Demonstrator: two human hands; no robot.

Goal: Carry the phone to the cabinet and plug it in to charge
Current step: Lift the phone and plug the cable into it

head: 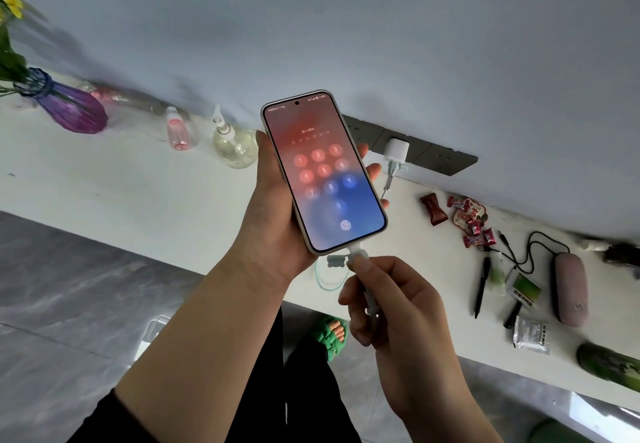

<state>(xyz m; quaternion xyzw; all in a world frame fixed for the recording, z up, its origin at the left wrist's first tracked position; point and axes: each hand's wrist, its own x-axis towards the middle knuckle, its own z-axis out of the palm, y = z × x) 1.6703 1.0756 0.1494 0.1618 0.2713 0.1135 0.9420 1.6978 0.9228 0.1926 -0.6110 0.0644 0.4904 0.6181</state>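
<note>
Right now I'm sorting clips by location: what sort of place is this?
Probably a home room: a white cabinet top under wall sockets, holding a flower vase, wrapped sweets and a glasses case.

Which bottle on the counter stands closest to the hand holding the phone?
The clear, rounded pump bottle, right beside the left hand. The small pink bottle stands farther left.

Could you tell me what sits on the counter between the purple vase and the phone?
Head view: a pink bottle and a clear pump bottle.
</note>
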